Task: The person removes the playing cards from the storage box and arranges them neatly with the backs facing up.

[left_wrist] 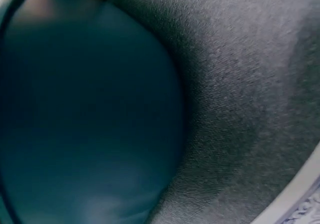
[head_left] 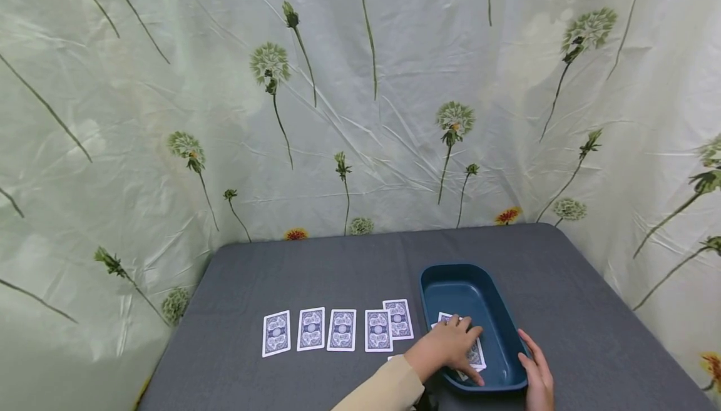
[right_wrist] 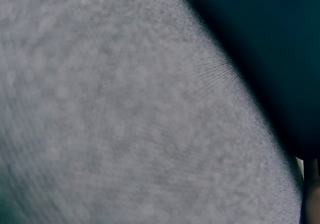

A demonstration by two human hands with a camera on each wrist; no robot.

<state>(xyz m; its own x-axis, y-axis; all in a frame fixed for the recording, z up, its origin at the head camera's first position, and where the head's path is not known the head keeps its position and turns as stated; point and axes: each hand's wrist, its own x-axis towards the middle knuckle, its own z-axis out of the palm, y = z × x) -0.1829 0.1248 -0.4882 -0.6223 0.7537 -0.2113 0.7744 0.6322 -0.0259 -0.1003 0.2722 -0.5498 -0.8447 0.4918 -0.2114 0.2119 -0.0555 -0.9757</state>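
In the head view my left hand [head_left: 450, 345] reaches over the near left wall of a dark teal tray [head_left: 496, 298], fingers and thumb spread across playing cards [head_left: 476, 355]. These cards lie overlapping in the tray's left part, blue-and-white backs up, partly hidden beneath the hand. My right hand [head_left: 537, 370] holds the tray's near right side, thumb at the rim and fingers along the outer wall. The left wrist view is filled mostly by the tray wall [left_wrist: 95, 98]. In the right wrist view the tray's dark outer side [right_wrist: 270, 53] shows at the upper right.
Left of the tray, several face-down playing cards [head_left: 311, 329] form a row; at its right end one card [head_left: 378, 331] overlaps another [head_left: 402, 319]. A card's white edge peeks out beside my left sleeve [head_left: 388, 386]. Grey cloth [head_left: 315, 273] covers the table; a dandelion-print curtain [head_left: 394, 148] hangs behind.
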